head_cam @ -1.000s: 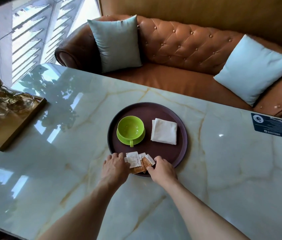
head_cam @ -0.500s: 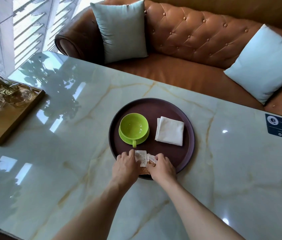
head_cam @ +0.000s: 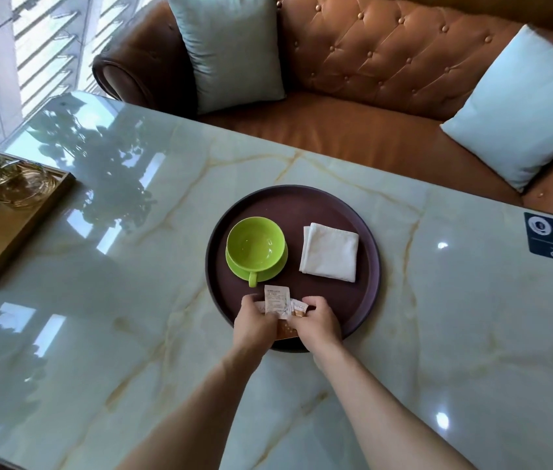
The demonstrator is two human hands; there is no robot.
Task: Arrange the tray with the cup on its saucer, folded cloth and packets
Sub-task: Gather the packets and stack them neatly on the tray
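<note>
Round dark tray (head_cam: 366,239) sits mid-counter (head_cam: 132,317). Green cup (head_cam: 255,244) is on its saucer (head_cam: 276,266) at the tray's left, handle pointing toward the person, and the folded white cloth (head_cam: 330,252) lies to its right, well apart. Both hands are at the near rim – left hand (head_cam: 255,322) and right hand (head_cam: 317,322) each have a grip pinched on the little pile of packets (head_cam: 278,300), white one on top, brownish ones underneath.

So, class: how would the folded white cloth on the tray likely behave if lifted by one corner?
The folded cloth would probably droop and unfold, since its layered edges look soft. It likely weighs little, lying flat on the tray.
</note>
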